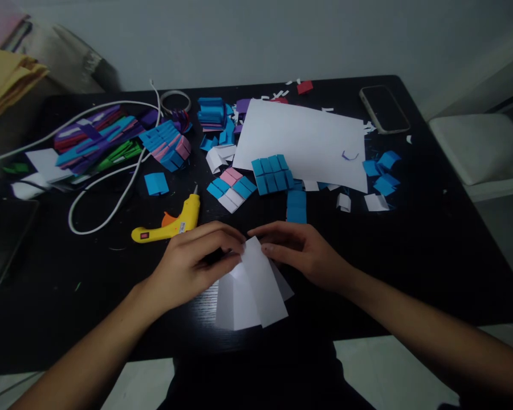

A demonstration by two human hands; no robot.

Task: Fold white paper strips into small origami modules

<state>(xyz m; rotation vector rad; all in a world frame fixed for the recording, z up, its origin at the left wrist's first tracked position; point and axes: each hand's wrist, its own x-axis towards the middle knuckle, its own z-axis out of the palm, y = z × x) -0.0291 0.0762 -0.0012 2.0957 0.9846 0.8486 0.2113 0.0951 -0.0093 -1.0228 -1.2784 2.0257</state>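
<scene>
Several white paper strips (260,285) fan out toward me near the front edge of the table. My left hand (192,256) is closed on their far end, its thumb and fingers pinching the left side. Opposite it, my right hand (312,253) curls its thumb and fingers against the right edge of the top strip. Both sets of fingertips partly hide the strips' upper end. A yellow glue gun (175,223) with an orange trigger lies just beyond my left hand. Past my right fingers is a blue folded paper piece (296,206).
Folded paper blocks in blue, pink and white (231,189) and a blue block (272,173) lie beyond my hands. A large white sheet (301,136) rests behind them. A white cable (123,205) loops at left; a phone (385,109) lies at back right.
</scene>
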